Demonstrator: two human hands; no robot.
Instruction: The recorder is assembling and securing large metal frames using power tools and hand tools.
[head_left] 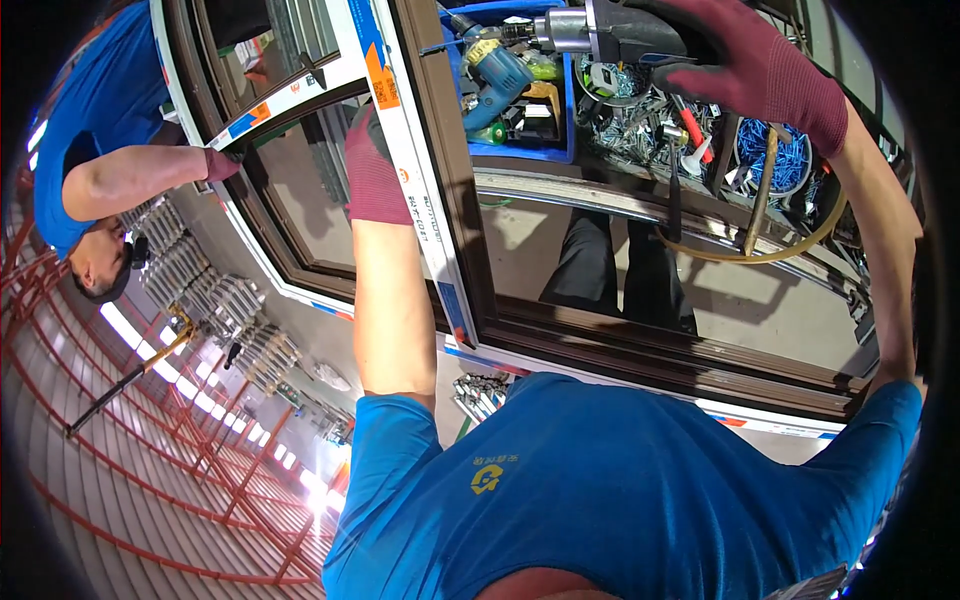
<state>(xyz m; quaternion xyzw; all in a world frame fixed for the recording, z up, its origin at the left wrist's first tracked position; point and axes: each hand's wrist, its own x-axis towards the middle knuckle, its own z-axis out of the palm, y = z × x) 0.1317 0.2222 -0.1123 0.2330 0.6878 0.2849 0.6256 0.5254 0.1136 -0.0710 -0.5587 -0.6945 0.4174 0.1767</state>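
A brown window frame (455,190) with white, tape-covered bars lies in front of me. My left hand (380,175), in a maroon glove with dark palm, is closed on the frame's white middle bar; its fingertips are partly hidden. My right hand (765,75), gloved alike, grips a black and grey power drill (620,35) at the top right. The drill lies level, its chuck toward the left and its thin bit reaching the brown bar's edge. Whether the tip touches the bar I cannot tell.
A blue crate (540,153) beyond the frame holds a teal drill (500,75). Beside it lie loose screws (625,130), a tub of blue fasteners (775,160) and a hammer (762,195). A co-worker's gloved hand (222,163) touches the frame at left. Stacked profiles (215,270) stand behind.
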